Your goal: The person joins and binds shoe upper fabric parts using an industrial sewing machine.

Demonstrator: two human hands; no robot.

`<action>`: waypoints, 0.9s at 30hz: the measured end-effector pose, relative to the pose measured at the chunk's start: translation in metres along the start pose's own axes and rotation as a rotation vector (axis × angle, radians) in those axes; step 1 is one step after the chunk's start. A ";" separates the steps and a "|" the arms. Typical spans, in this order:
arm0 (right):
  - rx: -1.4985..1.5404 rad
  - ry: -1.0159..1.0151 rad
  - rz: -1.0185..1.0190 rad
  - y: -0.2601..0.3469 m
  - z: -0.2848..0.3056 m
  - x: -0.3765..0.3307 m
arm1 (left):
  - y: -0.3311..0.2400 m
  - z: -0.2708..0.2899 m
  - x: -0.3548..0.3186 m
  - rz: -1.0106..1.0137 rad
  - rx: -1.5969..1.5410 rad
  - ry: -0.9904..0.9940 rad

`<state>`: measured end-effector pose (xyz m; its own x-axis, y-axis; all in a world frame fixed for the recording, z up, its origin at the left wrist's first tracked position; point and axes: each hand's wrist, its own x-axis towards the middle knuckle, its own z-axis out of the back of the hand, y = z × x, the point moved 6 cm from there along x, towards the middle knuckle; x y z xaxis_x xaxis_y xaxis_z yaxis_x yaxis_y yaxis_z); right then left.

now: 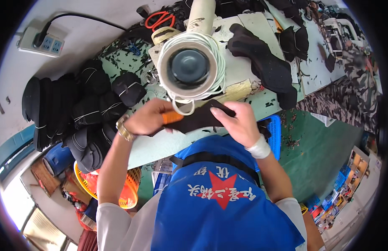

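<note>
A dark, flat fabric-like piece with curved edges is stretched between my hands above the table's front edge. My left hand, with a gold-coloured watch at the wrist, is closed on its left end. An orange item sits at those fingers; whether it is a tool handle or a finger cover I cannot tell. My right hand, with a white band on the wrist, pinches the right end between thumb and fingers. Just beyond the piece stands a round cream machine housing with a small loop at its front.
Bundles of tied black pieces are heaped at the left of the table. Long black pieces lie at the right. Red-handled scissors rest at the back. A yellow basket and a blue crate stand below.
</note>
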<state>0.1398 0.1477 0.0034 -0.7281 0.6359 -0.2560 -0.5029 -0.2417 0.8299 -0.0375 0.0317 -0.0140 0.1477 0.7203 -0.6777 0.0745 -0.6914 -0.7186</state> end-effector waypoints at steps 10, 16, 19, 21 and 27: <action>0.386 -0.184 -0.227 -0.022 -0.022 0.008 | -0.011 0.046 0.035 -0.794 0.486 -0.063; -0.290 -0.139 0.559 0.083 0.042 -0.027 | 0.017 -0.012 0.032 0.030 -0.040 -0.011; -0.397 -0.018 0.750 0.109 0.022 -0.069 | 0.016 -0.058 0.014 -0.045 -0.431 0.186; -0.429 0.042 0.763 0.111 0.011 -0.084 | 0.014 -0.082 0.011 -0.126 -1.006 0.305; -0.373 0.092 0.741 0.100 0.004 -0.097 | 0.008 -0.076 0.010 -0.438 -1.115 0.417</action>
<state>0.1618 0.0644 0.1130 -0.9582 0.1582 0.2385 0.0118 -0.8108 0.5852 0.0393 0.0291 -0.0144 0.1832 0.9681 -0.1711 0.9528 -0.2177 -0.2114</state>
